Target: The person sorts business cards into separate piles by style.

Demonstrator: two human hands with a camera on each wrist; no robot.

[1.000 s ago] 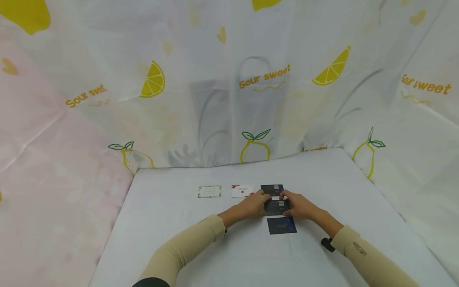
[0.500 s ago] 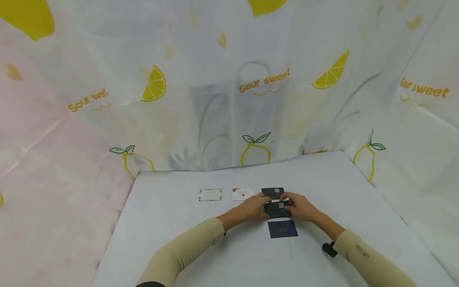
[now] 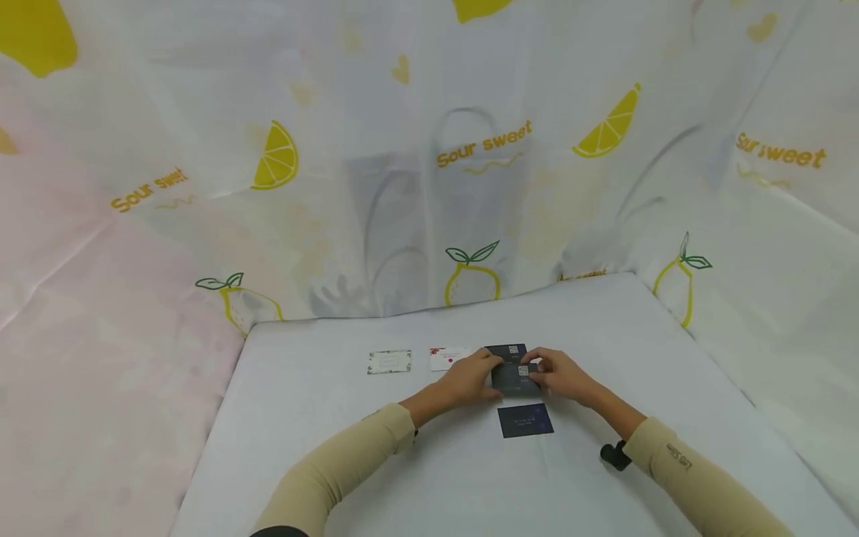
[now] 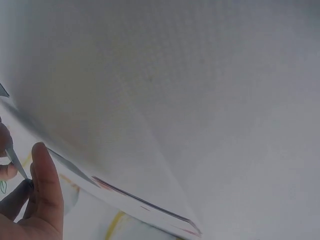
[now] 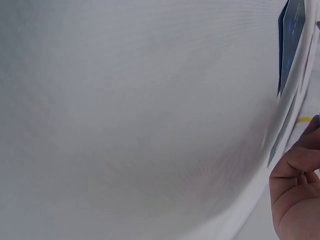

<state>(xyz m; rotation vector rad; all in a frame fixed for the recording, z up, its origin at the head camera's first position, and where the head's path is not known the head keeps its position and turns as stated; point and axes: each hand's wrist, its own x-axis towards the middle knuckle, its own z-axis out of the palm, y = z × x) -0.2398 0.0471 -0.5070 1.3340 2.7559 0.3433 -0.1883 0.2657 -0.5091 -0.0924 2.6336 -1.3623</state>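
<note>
In the head view, a dark card with a QR code is held by both hands in the middle of a column of dark cards. My left hand pinches its left edge, and my right hand its right edge. In the left wrist view the card appears thin and raised between the fingers of my left hand. My right hand shows at the edge of its wrist view. Behind the held card lies another dark QR-code card; nearer, a dark blue card lies flat.
Left of the column lie a white card with red flowers, partly behind the left hand, and a card with a leafy border. All rest on a white-covered table, enclosed by a lemon-print curtain.
The middle dark card has come up and tilted, its upper edge now closer to the card behind. Both hands have kept hold of it. The head view has shifted slightly.
</note>
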